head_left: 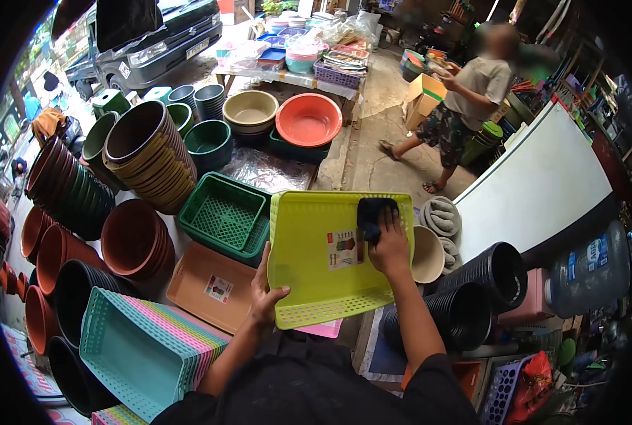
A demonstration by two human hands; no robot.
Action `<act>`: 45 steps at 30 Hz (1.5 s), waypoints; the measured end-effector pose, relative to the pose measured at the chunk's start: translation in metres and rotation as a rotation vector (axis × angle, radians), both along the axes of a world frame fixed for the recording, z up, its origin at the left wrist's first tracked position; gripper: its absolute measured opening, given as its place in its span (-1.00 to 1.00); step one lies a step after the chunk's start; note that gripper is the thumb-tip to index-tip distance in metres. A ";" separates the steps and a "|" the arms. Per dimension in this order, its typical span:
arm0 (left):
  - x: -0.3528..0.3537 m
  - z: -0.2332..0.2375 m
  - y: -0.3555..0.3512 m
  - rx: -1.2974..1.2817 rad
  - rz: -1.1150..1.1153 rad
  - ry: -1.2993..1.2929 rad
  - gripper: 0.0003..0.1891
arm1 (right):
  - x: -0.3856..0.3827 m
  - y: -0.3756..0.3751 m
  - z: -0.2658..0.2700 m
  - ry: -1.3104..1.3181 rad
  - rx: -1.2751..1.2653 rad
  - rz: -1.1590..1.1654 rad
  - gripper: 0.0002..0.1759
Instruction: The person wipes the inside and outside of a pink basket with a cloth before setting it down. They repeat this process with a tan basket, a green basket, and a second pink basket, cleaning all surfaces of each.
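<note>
A lime-green plastic basket [305,244] with perforated sides and a label on its floor is held up in front of me, its inside facing me. My left hand [263,294] grips its left edge, thumb over the rim. Inside the basket, my right hand [390,248] presses a dark cloth [374,218] against the floor, right of the label. Below and left of the basket lies a brown tray [188,283] with a similar label. A stack of pastel baskets, a teal basket [135,347] foremost, leans at the lower left.
Green baskets [224,212], brown pots [142,152] and a red basin [309,119] crowd the left and front. Black pots [458,315] and a large water bottle [589,258] stand right. A person [472,95] is on the walkway beyond. A white panel [543,177] leans nearby.
</note>
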State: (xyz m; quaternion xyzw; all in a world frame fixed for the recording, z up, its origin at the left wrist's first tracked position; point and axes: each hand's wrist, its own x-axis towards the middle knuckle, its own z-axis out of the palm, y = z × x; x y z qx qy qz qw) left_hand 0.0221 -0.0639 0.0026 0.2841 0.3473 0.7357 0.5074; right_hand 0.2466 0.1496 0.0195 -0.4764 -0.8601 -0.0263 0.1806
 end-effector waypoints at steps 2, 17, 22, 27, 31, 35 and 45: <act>0.000 0.011 0.000 0.009 0.027 0.066 0.07 | 0.008 -0.006 -0.012 -0.185 -0.039 -0.049 -0.12; 0.014 -0.017 0.009 -0.041 0.279 0.367 -0.01 | -0.052 -0.158 -0.034 0.390 -1.132 0.431 -0.40; 0.012 -0.029 0.009 -0.074 0.337 0.356 -0.02 | -0.094 -0.175 0.017 1.019 -1.710 0.182 -0.48; 0.008 -0.028 0.003 -0.048 0.263 0.445 -0.03 | -0.116 -0.154 0.020 1.409 -1.802 0.072 -0.47; 0.017 -0.042 -0.013 -0.071 0.151 0.492 0.00 | -0.132 -0.124 0.040 1.588 -1.744 0.077 -0.47; 0.017 -0.060 -0.021 -0.124 0.194 0.724 0.02 | -0.126 -0.101 0.053 1.688 -1.728 0.078 -0.47; 0.001 -0.031 -0.026 -0.238 0.197 0.532 -0.02 | -0.093 -0.075 0.046 0.023 0.102 0.691 -0.18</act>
